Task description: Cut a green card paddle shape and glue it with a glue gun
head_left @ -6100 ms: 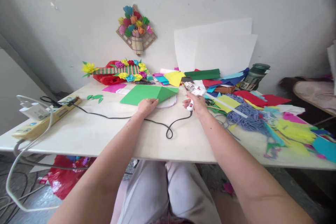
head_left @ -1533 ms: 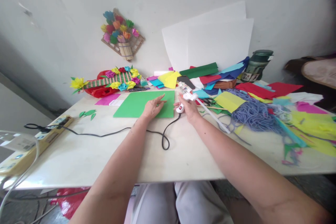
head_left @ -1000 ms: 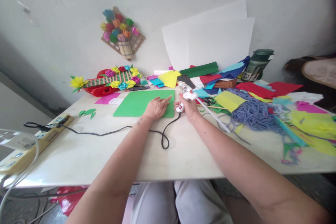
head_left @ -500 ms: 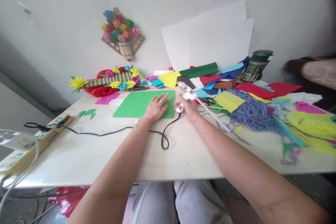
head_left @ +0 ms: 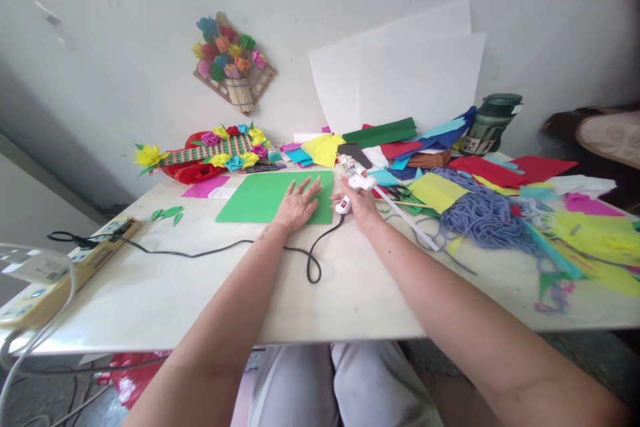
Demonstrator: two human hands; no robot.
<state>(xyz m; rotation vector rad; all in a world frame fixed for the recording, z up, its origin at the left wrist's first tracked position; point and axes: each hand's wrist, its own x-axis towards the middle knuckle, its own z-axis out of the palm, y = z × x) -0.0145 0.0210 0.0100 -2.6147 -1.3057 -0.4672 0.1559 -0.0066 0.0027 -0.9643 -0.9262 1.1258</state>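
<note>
Flat on a green sheet (head_left: 250, 199), my left hand (head_left: 299, 205) lies with its fingers spread, holding nothing. To the right of the sheet's edge, my right hand (head_left: 363, 205) is closed around a white hot glue gun (head_left: 359, 179). A long white glue stick (head_left: 407, 218) juts from the back of the gun toward me. Below the fingers hangs a white switch piece with a red rocker (head_left: 343, 205), and a black cord (head_left: 190, 255) runs from it across the table. My palm hides part of the gun's handle.
A yellow power strip (head_left: 107, 240) lies at the left edge, near cut green leaves (head_left: 167, 214). Behind the sheet rests a flower-decorated craft (head_left: 210, 152). Coloured paper (head_left: 380, 133), blue-grey yarn (head_left: 480, 217) and a dark green bottle (head_left: 493, 123) crowd the right and back.
</note>
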